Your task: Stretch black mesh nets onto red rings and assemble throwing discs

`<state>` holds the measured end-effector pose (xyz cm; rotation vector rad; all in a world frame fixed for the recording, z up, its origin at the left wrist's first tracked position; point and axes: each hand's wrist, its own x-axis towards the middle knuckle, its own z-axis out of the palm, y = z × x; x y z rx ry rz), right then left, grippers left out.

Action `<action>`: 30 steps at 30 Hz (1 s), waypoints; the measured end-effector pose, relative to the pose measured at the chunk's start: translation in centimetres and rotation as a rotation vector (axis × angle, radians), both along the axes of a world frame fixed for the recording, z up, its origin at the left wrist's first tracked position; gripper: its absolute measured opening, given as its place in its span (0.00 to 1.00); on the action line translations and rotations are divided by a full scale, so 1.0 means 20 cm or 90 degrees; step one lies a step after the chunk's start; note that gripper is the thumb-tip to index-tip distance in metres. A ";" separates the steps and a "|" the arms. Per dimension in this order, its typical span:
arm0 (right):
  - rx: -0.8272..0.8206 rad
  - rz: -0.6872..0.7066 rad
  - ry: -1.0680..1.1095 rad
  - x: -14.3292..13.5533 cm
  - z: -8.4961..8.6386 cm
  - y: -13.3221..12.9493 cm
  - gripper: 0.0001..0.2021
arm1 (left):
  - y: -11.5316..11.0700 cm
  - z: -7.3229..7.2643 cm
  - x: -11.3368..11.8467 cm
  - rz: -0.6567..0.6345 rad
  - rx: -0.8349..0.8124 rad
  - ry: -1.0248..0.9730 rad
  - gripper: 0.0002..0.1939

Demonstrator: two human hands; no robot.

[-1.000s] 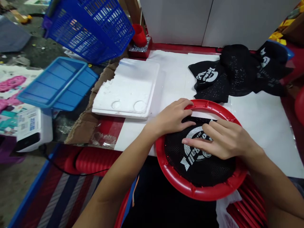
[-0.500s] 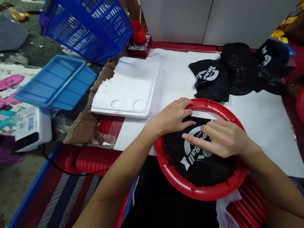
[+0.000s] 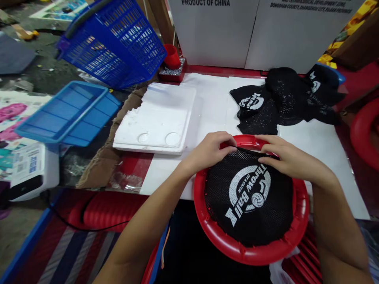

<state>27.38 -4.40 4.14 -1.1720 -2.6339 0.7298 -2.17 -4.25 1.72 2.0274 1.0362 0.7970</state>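
Note:
A red plastic ring rests tilted against the table's front edge, above my lap. Black mesh fabric printed with white "Throw Ball" lettering spans most of its inside; a gap shows between the mesh's upper edge and the ring. At the upper left of the ring, my left hand is closed, with thumb and fingers pinching the mesh edge. My right hand grips the mesh edge at the upper right, its thumb on the mesh and its index finger stretched over the rim.
Loose black mesh pieces lie at the back of the table. A white foam slab sits left of the ring. Farther left are a light-blue tray and a blue basket. Stacked red rings lie below the table edge.
My right hand has moved up and right from the middle of the mesh to its upper edge. The mesh now spreads flatter, showing more lettering. The camera view has tilted up slightly.

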 end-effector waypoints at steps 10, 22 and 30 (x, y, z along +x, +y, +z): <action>-0.214 -0.051 0.156 0.08 -0.01 0.15 0.12 | 0.03 -0.05 -0.01 0.084 -0.130 -0.097 0.09; -0.211 -0.081 0.155 0.16 -0.04 0.18 0.12 | 0.02 -0.06 0.00 0.077 0.052 0.014 0.08; 0.022 -0.018 0.193 0.09 -0.16 0.20 0.12 | 0.07 -0.04 -0.08 0.025 0.076 0.135 0.11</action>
